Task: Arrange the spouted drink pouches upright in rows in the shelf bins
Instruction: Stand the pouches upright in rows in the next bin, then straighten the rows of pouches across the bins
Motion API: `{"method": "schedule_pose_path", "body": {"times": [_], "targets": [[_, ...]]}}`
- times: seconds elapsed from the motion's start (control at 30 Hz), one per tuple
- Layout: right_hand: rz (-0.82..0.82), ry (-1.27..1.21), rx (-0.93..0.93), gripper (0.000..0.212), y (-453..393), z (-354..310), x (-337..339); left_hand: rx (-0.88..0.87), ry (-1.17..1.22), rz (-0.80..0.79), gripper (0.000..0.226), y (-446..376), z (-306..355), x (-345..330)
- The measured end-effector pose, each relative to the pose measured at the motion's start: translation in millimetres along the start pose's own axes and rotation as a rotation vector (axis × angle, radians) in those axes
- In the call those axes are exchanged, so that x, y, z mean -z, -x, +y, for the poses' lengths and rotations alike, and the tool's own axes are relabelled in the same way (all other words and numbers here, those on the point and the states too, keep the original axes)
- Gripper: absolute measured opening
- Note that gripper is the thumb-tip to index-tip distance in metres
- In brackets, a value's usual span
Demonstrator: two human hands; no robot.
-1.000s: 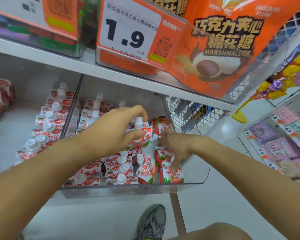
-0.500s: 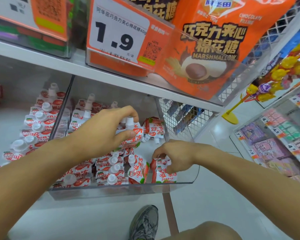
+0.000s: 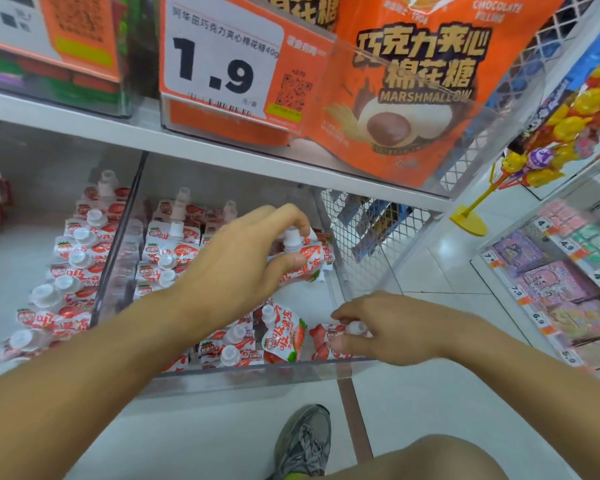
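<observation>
Head view shows my right hand [image 3: 392, 329] has shifted from the standing front pouch to pinch a toppled pouch [image 3: 329, 341] at 4 o'clock in the clear bin [image 3: 257, 379], while my left hand [image 3: 243, 268] still grips a raised pouch [image 3: 303, 259] at 12, so that row remains unfinished.

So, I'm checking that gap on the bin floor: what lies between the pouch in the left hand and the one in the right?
In the head view, only bare bin floor lies between them.
</observation>
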State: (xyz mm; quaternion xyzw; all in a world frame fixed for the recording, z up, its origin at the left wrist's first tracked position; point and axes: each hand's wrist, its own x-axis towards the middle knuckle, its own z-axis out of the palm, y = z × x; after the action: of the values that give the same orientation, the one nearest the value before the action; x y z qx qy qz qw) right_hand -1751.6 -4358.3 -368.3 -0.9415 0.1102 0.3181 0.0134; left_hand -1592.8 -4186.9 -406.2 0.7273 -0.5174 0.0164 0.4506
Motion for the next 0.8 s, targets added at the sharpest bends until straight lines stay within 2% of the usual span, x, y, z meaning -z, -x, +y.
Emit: {"method": "schedule_pose_path", "body": {"times": [0.13, 0.2, 0.37, 0.43, 0.5, 0.57, 0.63, 0.7, 0.73, 0.8], "targets": [[0.06, -0.084, 0.018, 0.058, 26, 1, -25, 0.007, 0.007, -0.068, 0.028, -15, 8, -37], [0.094, -0.105, 0.009, 0.056, 28, 0, -35, 0.021, -0.026, -0.15, 0.028, -24, 10, -60], [0.324, -0.162, 0.017, 0.053, 33, -7, -49, 0.064, -0.088, -0.571, 0.028, -33, 9, -103], [0.512, -0.21, -0.007, 0.047, 36, -8, -61, 0.106, 0.006, -0.617, 0.045, -33, 7, -103], [0.797, -0.311, -0.046, 0.038, 38, -5, -75, 0.183, 0.091, -0.61, 0.068, -35, 3, -100], [0.981, -0.432, -0.138, 0.051, 38, 4, -85, 0.216, -0.008, -0.65, 0.067, -37, -2, -100], [0.956, -0.611, -0.204, 0.08, 36, 14, -87, 0.228, -0.131, -0.75, 0.062, -38, -3, -100], [0.763, -0.867, -0.206, 0.097, 35, 23, -86, 0.26, -0.106, -0.789, 0.061, -41, 2, -99], [0.658, -1.006, -0.182, 0.095, 34, 25, -84, 0.267, -0.08, -0.783, 0.06, -43, 3, -99], [0.487, -1.181, -0.113, 0.076, 29, 26, -83, 0.266, -0.059, -0.775, 0.058, -46, 5, -102]]}}
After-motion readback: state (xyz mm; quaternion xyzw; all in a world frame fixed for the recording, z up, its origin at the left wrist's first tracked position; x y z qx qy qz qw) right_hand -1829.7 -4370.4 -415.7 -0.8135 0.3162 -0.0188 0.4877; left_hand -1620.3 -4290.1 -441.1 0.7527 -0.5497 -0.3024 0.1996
